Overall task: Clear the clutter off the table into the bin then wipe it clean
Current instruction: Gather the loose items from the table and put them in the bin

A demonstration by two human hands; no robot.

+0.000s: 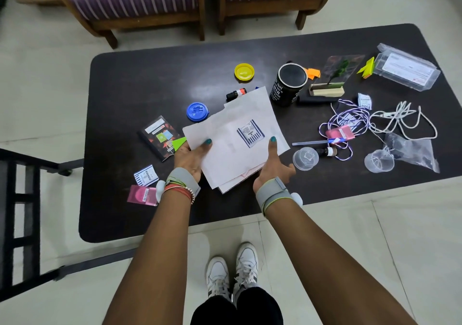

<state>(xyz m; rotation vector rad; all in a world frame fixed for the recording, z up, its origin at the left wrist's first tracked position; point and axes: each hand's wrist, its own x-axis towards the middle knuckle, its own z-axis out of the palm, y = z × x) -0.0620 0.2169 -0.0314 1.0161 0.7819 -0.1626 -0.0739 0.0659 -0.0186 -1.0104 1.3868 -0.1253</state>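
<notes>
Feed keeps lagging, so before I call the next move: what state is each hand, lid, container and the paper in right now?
left hand, grips paper stack at left edge
right hand, grips paper stack at right edge
paper stack, held by both hands, striped sachet on top
black mug, upright on table
yellow lid, loose, lying flat
blue lid, loose, lying flat
small bottle, capped, on its side

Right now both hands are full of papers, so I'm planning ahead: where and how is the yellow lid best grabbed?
Pinch the yellow lid by its raised rim, coming straight down from above. It lies flat on the table with bare surface all around, so sliding under it looks hard, yet opposite edges are free to pinch.
</notes>
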